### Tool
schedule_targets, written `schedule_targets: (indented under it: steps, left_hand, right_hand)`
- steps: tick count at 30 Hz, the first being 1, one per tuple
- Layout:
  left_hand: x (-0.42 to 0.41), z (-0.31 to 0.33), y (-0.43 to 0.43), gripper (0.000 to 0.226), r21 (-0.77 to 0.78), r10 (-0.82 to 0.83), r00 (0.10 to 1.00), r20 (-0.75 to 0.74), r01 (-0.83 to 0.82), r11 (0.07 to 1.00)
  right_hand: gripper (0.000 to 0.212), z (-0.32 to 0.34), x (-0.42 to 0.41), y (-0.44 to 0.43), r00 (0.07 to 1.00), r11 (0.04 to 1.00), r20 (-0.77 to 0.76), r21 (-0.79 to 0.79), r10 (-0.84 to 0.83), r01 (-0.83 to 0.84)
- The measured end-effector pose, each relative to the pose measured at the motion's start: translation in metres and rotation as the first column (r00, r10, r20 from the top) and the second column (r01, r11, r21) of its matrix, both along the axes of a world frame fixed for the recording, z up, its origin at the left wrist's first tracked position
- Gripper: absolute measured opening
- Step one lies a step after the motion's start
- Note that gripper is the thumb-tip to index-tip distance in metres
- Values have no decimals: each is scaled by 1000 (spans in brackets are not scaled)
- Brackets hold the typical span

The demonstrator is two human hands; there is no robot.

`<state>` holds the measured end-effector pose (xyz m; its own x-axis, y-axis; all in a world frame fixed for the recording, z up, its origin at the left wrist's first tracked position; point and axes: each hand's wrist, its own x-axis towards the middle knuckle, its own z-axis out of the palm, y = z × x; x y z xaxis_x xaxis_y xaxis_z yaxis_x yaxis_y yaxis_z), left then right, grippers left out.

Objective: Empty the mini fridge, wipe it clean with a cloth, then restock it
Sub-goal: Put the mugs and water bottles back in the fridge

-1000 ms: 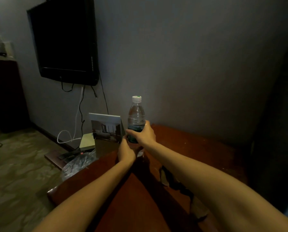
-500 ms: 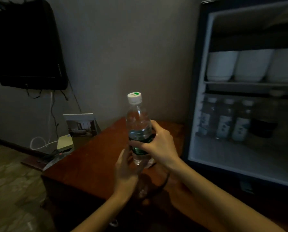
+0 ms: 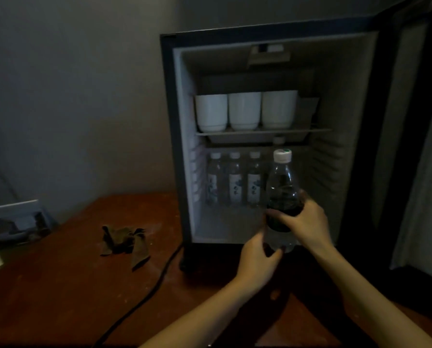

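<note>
The mini fridge [image 3: 182,136] stands open on the wooden table [image 3: 59,285]. I hold a clear water bottle [image 3: 282,182] with a white cap upright in front of its lower compartment. My right hand [image 3: 304,223] grips the bottle around its dark label. My left hand [image 3: 256,259] holds the bottle's base from the left. Three small labelled bottles [image 3: 235,183] stand in a row at the back of the lower compartment. Three white cups [image 3: 245,110] sit on the upper shelf. A dark crumpled cloth [image 3: 124,243] lies on the table left of the fridge.
The fridge door [image 3: 395,121] is swung open to the right, with a pale curtain [image 3: 423,197] beyond it. A black power cable [image 3: 144,295] runs across the table from the fridge's base. A framed card [image 3: 16,222] stands at the table's left edge.
The view swung right from the table's far end to the open fridge. Both hands carried the bottle from the tabletop to the front of the lower compartment.
</note>
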<state>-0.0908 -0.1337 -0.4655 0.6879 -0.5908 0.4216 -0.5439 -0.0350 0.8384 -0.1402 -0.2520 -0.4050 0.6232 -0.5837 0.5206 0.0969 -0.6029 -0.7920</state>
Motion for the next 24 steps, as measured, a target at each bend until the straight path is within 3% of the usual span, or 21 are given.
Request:
schedule_targets:
  steps: [5, 9, 16, 20, 24]
  left_hand:
    - [0, -3, -40, 74, 43, -77, 993, -92, 81, 996]
    - [4, -9, -51, 73, 57, -69, 990, -124, 77, 995]
    - [2, -20, -44, 81, 153, -79, 996, -31, 82, 985]
    - [12, -20, -45, 80, 203, -140, 988, -61, 150, 968]
    - [37, -12, -66, 82, 276, -155, 980, -126, 185, 943]
  right_hand:
    - [57, -6, 3, -36, 997, 996, 76, 85, -31, 25]
    - [61, -11, 11, -45, 993, 998, 105, 44, -49, 44]
    - [85, -55, 8, -43, 982, 989, 144, -59, -123, 133]
    - [72, -70, 9, -43, 975, 990, 180, -29, -128, 135]
    - [74, -64, 33, -61, 975, 981, 113, -10, -190, 192]
